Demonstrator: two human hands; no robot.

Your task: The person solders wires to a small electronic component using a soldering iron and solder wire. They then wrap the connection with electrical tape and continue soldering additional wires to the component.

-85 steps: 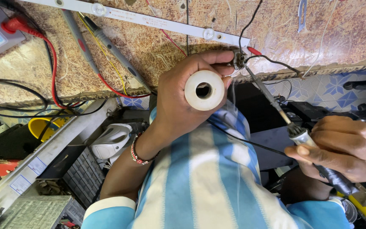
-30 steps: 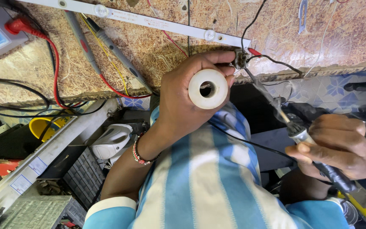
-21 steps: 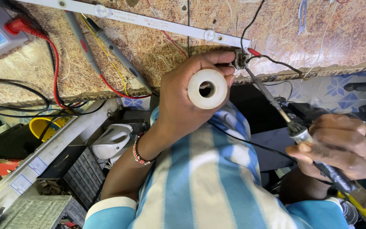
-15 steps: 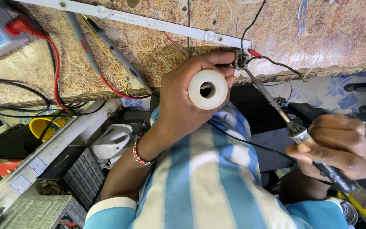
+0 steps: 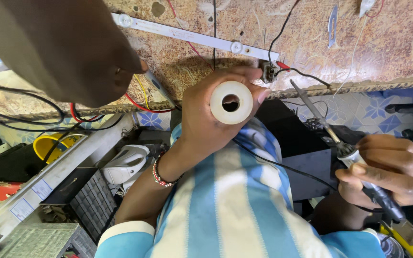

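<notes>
Head view shows us our left hand (image 5: pixel 206 119) raised to the edge of the table (image 5: pixel 383 48), its fingers (image 5: pixel 244 74) wrapped around a white spool (image 5: pixel 231 102) with a round hole through its middle. The thumb tip and forefinger also pinch toward a small dark component (image 5: pixel 268 73) at the table edge, where a red wire and a black wire (image 5: pixel 311 76) meet it. We judge the spool light and rigid, smooth on its face, easy to hold by the rim as it is now; the small component looks delicate and its wires thin, so only a light pinch at its body would suit. Our right hand (image 5: pixel 383 172) sits lower and to the side, fingers closed around the handle of a soldering iron (image 5: pixel 331 129), gripped like a pen, the slim metal shaft angled up toward the component with its tip just short of it. We judge the iron stiff and best held well back on the handle. The left wrist, wearing a beaded bracelet (image 5: pixel 161 172), is bent upward, forearm rising from our striped shirt (image 5: pixel 230 205). Another person's hand (image 5: pixel 72 52) reaches in at upper left, above a long white strip (image 5: pixel 192 36) lying on the table.
</notes>
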